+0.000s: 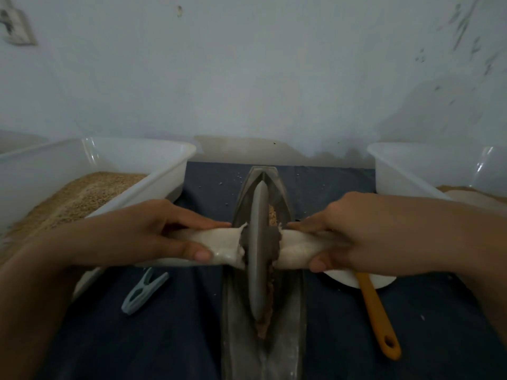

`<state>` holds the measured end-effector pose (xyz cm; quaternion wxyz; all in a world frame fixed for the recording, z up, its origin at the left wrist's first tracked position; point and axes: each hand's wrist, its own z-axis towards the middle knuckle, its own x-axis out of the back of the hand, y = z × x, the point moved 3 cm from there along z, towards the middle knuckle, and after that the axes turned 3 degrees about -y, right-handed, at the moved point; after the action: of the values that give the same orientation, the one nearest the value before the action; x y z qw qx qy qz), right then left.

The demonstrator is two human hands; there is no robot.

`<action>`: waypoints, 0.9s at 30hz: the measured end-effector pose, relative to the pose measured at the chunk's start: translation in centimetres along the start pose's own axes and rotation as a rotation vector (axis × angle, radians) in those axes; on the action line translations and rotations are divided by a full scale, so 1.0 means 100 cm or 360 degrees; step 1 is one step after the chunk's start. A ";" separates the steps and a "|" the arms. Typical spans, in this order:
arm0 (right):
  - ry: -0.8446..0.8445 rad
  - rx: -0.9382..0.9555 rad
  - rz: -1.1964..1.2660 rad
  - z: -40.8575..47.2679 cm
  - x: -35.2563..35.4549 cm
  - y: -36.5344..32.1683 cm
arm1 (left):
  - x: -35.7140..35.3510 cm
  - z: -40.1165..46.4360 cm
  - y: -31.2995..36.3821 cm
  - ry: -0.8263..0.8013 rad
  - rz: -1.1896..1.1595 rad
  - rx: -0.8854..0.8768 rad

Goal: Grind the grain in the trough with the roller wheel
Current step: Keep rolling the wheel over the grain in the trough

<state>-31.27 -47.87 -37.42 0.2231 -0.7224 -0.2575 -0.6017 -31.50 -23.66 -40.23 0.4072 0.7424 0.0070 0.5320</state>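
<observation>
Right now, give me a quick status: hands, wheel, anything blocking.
Left hand, right hand grip cloth-wrapped axle. Grey metal roller wheel upright in long metal trough, on brown grain. Nothing blocking the trough.

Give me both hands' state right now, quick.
Left hand: grips the cloth-wrapped left handle of the roller wheel.
Right hand: grips the cloth-wrapped right handle.

So the long grey metal trough (263, 311) sits dead centre on the dark blue cloth (178, 325), grey disc roller wheel (259, 250) standing in it. White plastic tub (115, 171) left, another white plastic bin (411, 171) right, pale blue clothes peg (144, 292) front-left, orange-handled spatula (375, 311) front-right.
</observation>
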 end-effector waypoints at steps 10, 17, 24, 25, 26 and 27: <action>0.0405 -0.0282 0.0072 0.046 -0.021 0.036 | -0.011 0.029 -0.007 0.0916 0.0714 0.0163; 0.0443 -0.0230 -0.0054 0.044 -0.023 0.035 | -0.008 0.029 -0.010 0.0850 0.0520 0.0104; -0.0105 0.0032 0.0094 -0.002 0.004 0.004 | 0.000 -0.004 0.008 -0.0027 -0.0072 -0.0014; -0.0115 0.0028 0.0103 -0.005 0.005 0.002 | 0.000 -0.005 0.009 -0.0049 -0.0084 -0.0011; -0.0095 0.0014 0.0097 -0.005 0.004 0.002 | 0.000 -0.005 0.010 -0.0045 -0.0055 0.0016; -0.0048 -0.0009 0.0080 -0.001 0.001 0.003 | -0.001 -0.003 0.008 -0.0003 0.0010 0.0060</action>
<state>-31.12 -48.14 -37.27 0.2322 -0.7382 -0.2408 -0.5858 -32.14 -24.05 -39.75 0.3914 0.7505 0.0142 0.5323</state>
